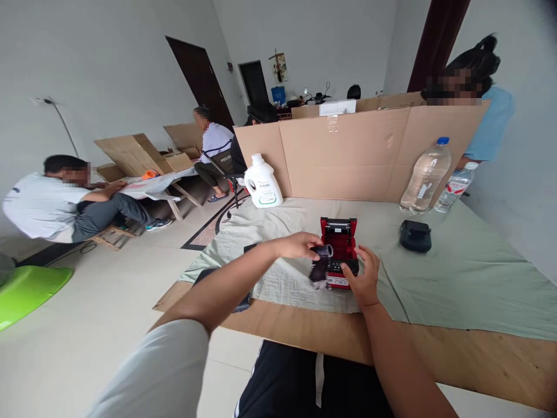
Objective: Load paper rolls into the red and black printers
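A small red-and-black label printer (340, 280) sits on the cloth before me, its lid (338, 226) raised. My left hand (300, 246) is at the printer's left side, fingers closed on a black ribbon roll (324, 251). Loose dark film (319, 271) hangs from the roll beside the printer's front left corner. My right hand (366, 277) grips the printer's front right part, thumb on the front panel and fingers along the side.
A dark rounded case (415, 237) lies to the right. Behind it stand a large clear bottle (426, 180) and a smaller bottle (456, 187). A white jug (263, 183) stands at back left, beside a cardboard partition (343, 157). Dark flat items (241, 305) lie under my left forearm. Other people sit nearby.
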Demonstrator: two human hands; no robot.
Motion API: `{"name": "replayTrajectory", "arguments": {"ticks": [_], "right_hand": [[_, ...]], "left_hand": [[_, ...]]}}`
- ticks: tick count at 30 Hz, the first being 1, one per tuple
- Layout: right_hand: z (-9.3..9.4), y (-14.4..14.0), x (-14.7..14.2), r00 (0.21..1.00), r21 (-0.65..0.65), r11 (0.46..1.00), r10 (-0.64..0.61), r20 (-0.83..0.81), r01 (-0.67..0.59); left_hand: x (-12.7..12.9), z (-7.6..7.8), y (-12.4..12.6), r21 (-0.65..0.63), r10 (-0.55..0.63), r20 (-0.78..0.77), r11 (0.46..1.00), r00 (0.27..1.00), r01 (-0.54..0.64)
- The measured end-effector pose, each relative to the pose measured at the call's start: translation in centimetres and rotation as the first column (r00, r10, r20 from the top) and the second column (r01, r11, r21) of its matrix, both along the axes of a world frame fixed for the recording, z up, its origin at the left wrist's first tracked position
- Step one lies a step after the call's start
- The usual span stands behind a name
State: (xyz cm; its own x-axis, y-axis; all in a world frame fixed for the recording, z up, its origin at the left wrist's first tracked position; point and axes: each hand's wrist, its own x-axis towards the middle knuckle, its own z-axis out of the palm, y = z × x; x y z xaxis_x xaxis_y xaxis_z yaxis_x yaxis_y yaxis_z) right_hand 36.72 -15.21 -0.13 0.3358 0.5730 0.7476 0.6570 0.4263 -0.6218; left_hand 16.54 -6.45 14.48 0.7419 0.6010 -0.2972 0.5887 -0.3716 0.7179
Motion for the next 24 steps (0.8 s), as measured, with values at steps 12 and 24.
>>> {"name": "replayTrajectory", "arguments": {"ticks": [12, 24], "right_hand": [[0.7, -0.5, 0.0, 0.968, -0.062, 0.991, 0.131, 0.215, -0.121], [0.7, -0.6, 0.0, 0.961, -0.094, 0.985, 0.159, 0.227, -0.141]], "left_hand": [[9.7, -5.4, 1.8, 0.533, 0.165, -0.577, 0.818, 0.8, 0.215], [9.9, -5.6, 1.8, 0.529, 0.185, -0.513, 0.837, 0.838, 0.139]]}}
